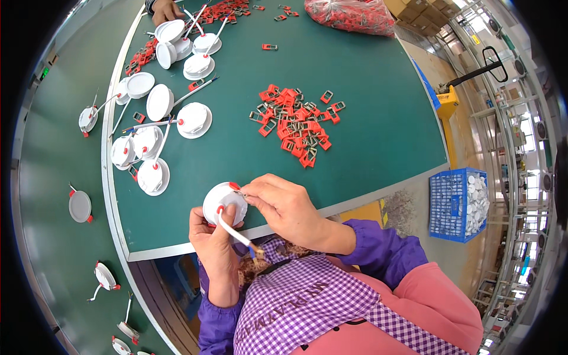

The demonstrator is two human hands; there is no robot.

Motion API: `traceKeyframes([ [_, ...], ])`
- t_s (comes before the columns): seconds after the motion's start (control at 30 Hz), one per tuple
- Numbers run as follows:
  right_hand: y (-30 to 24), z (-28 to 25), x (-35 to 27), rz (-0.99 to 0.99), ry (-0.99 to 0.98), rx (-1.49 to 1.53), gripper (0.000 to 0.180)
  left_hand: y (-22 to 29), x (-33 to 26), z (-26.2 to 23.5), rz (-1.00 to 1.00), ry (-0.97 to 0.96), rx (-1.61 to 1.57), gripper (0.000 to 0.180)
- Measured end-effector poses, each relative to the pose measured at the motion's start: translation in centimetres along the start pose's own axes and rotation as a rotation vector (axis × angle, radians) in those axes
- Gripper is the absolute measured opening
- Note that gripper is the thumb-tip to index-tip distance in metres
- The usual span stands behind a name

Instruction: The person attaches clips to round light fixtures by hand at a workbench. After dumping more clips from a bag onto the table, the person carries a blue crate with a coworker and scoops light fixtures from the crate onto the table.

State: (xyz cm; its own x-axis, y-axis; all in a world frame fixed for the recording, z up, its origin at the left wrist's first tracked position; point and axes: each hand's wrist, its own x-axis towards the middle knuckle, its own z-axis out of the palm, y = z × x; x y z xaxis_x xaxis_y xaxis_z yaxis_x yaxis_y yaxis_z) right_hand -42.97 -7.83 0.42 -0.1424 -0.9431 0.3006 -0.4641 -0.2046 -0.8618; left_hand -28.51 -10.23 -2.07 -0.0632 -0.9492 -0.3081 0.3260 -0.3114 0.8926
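Note:
My left hand (214, 251) grips a round white downlight (218, 195) over the table's near edge, its thumb pressed on the white back. A white cable (235, 234) leaves a red grommet there and hangs toward my apron, its bare wire ends showing. At the light's upper right rim, my right hand (291, 208) pinches a red spring clip (235, 186) between thumb and fingers. Part of the clip is hidden by the fingertips, so whether it is seated cannot be told. Beyond my hands lies a loose pile of red spring clips (293, 121) with metal loops.
Several white downlights (194, 120) with cables stand at the left of the green table (367, 118). A bag of clips (352, 16) and another person's hand (165, 10) are at the far side. Further lights lie on a green belt (56, 236). A blue crate (447, 204) stands right.

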Motion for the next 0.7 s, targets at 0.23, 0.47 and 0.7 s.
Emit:
traceKeyframes([
  [0.23, 0.1, 0.2, 0.0, -0.032, -0.010, -0.008, 0.013, -0.4, 0.1, -0.3, 0.045, -0.045, 0.019, 0.024],
  [0.47, 0.2, 0.4, -0.2, -0.023, -0.006, -0.089, 0.015, -0.7, 0.3, -0.6, 0.089, -0.083, 0.039, 0.025],
  [0.7, 0.2, -0.8, 1.0, 0.119, -0.077, 0.037, 0.032, -0.1, 0.5, -0.6, 0.081, -0.149, -0.013, 0.028],
])
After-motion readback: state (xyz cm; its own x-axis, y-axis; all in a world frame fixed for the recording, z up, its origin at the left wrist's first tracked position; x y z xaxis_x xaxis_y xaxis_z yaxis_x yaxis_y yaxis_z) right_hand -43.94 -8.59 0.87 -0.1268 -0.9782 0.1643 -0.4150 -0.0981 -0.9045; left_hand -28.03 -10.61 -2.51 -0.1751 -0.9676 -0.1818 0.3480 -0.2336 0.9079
